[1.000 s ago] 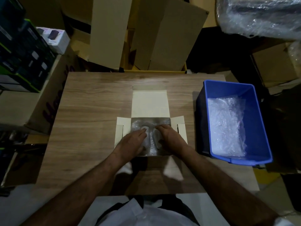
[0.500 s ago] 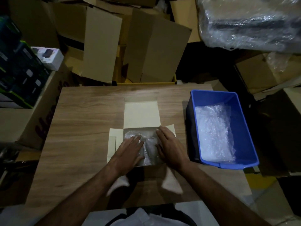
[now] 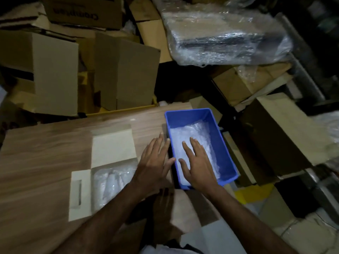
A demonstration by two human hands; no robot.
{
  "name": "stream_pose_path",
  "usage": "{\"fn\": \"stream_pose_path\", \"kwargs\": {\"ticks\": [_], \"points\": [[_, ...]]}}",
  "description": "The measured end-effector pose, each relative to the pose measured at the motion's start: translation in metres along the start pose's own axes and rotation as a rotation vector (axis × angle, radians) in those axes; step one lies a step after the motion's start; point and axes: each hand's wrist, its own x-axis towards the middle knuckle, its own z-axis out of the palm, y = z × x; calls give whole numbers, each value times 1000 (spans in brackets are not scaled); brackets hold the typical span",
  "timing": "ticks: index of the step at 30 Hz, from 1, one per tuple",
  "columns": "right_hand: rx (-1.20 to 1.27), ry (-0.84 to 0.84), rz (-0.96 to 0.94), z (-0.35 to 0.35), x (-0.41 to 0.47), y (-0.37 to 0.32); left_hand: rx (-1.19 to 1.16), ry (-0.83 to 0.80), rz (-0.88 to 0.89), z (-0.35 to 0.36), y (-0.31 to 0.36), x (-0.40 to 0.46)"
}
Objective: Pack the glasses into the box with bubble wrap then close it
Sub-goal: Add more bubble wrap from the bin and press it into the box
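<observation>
My left hand [image 3: 155, 167] is hovering flat, fingers straight and spread, holding nothing, above the wooden table [image 3: 36, 162] between the open box [image 3: 80, 195] and the blue bin [image 3: 216, 136]. My right hand [image 3: 197, 165] is reaching into the bin, fingers extended and slightly apart, lying over the bubble wrap [image 3: 200, 132] inside; I cannot tell whether it is touching. The wrapped glasses [image 3: 111, 182] are sitting in the box, whose lid flap [image 3: 112, 145] is lying open toward the far side. Beyond the table, cardboard cartons [image 3: 126, 74] and a plastic-wrapped bundle [image 3: 220, 33] are standing stacked.
</observation>
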Motion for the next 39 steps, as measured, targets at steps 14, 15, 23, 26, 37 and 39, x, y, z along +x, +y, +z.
{"fn": "stream_pose_path", "kwargs": {"ticks": [14, 15, 23, 26, 37, 39], "points": [[-223, -698, -52, 24, 34, 105, 52, -279, -245, 70, 27, 48], [-202, -693, -60, 28, 36, 106, 44, -259, -241, 70, 26, 48], [-34, -538, -107, 30, 41, 116, -1, -258, -267, 69, 29, 48], [68, -493, -56, 20, 34, 124, -14, -271, -280, 67, 30, 50], [248, -135, 28, -14, 18, 118, -49, -329, -278, 61, 28, 51], [237, -55, 18, -11, 14, 117, -115, -336, -276, 58, 27, 50]]}}
